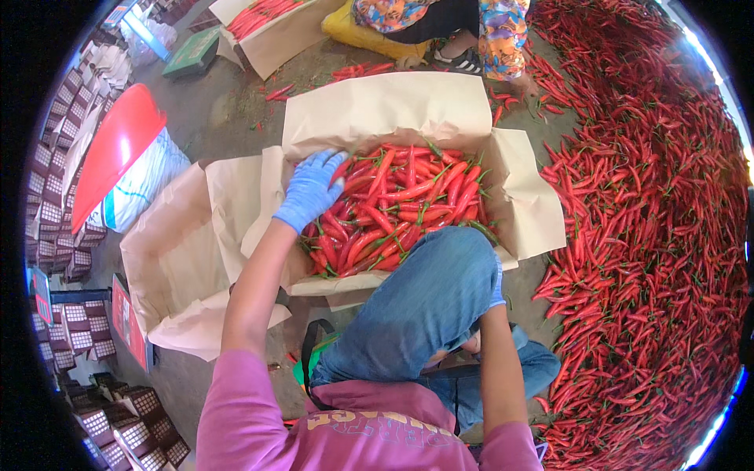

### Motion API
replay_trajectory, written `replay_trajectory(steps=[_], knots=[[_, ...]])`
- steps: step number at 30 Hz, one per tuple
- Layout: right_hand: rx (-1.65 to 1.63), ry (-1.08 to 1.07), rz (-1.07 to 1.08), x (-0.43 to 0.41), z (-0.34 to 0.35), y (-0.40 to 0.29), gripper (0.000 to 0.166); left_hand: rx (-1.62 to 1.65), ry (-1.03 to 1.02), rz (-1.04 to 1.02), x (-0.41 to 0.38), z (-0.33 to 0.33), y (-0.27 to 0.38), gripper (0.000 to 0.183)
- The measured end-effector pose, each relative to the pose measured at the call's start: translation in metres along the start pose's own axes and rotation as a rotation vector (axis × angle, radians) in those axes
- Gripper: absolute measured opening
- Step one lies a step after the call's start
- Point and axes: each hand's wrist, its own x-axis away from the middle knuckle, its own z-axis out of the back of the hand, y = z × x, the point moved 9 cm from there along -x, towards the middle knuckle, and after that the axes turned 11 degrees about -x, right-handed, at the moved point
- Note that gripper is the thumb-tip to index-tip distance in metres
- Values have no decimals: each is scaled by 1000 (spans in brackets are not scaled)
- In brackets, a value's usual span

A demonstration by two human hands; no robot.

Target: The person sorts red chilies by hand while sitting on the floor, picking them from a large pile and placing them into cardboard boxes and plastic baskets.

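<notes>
Red chili peppers with green stems fill a paper-lined box in front of me. At the box's left side, my left hand in a blue glove rests over the edge of the chilies. A red chili lies by its thumb and fingers; whether it is gripped cannot be made out. My right hand is mostly hidden behind my raised knee, with just a strip of blue glove showing. What it holds is out of sight. Left of the filled box stands another paper-lined box, its visible bottom bare.
A large heap of chilies covers the floor on the right. Across from me, a person's hand reaches among loose chilies. A red plastic scoop-like piece tops a white sack. Stacked crates line the left.
</notes>
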Motion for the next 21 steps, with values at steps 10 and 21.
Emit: replay_trajectory(steps=[10, 21], knots=[[-28, 35, -43, -7, 1, 9, 22, 47, -4, -76, -39, -54, 93, 46], [-50, -14, -82, 1, -14, 5, 14, -5, -132, -151, -61, -52, 168, 59]])
